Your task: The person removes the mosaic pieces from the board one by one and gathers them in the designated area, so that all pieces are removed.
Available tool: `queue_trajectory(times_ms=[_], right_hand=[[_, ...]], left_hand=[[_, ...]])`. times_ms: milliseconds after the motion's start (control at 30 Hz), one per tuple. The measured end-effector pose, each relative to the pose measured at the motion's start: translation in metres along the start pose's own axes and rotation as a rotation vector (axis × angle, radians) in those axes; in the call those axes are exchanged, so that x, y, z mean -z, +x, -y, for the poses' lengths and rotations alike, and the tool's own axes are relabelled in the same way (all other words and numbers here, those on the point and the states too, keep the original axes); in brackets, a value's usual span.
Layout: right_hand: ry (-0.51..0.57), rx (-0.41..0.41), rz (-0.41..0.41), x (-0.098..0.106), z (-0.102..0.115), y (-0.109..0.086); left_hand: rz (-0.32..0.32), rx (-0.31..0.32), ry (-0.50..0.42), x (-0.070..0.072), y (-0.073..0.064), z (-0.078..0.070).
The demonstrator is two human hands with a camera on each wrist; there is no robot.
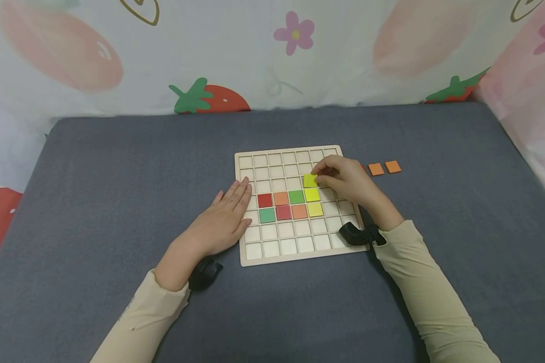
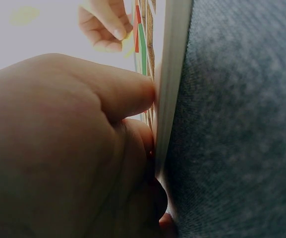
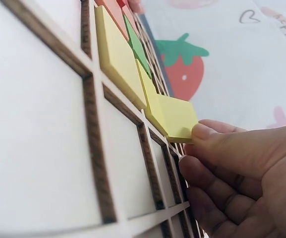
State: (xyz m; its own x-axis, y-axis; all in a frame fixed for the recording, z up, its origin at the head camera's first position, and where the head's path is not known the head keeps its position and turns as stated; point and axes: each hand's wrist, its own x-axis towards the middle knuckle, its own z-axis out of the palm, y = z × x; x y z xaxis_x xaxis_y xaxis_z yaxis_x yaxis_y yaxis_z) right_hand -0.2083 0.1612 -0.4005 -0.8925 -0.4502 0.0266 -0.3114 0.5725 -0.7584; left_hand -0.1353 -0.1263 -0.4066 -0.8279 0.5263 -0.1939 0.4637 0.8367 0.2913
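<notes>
A wooden grid board [image 1: 250, 257] lies on the grey table, with red, orange, green and yellow square tiles in its middle cells. My right hand [image 1: 340, 176] pinches a yellow tile [image 3: 177, 116] between thumb and forefinger. In the right wrist view this tile stands tilted over the grid, its lower edge close to the yellow tile [image 1: 312, 194] beside it. Another yellow tile [image 1: 315, 209] sits nearer to me in the same column. My left hand [image 1: 222, 217] rests on the board's left edge, fingers straight and pointing away from me.
Two orange tiles [image 1: 376, 169] [image 1: 393, 167] lie on the table right of the board, with part of a red tile [image 1: 363, 167] showing behind my right hand. Black wrist mounts [image 1: 204, 273] show at both cuffs. A printed curtain [image 1: 336, 60] hangs behind the table's far edge.
</notes>
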Motion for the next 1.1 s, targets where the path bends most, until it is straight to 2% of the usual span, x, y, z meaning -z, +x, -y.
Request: queue_trajectory(times_ms=[800,1100], right_hand=[[-0.028,-0.054,-0.075,-0.001,-0.001,0.001],[-0.018,-0.09,-0.108,0.01,-0.006,0.0]], left_hand=[[0.007,0.004,-0.005,0.001,0.0,-0.001],[0.003,-0.002,-0.011,0.001,-0.001,0.0]])
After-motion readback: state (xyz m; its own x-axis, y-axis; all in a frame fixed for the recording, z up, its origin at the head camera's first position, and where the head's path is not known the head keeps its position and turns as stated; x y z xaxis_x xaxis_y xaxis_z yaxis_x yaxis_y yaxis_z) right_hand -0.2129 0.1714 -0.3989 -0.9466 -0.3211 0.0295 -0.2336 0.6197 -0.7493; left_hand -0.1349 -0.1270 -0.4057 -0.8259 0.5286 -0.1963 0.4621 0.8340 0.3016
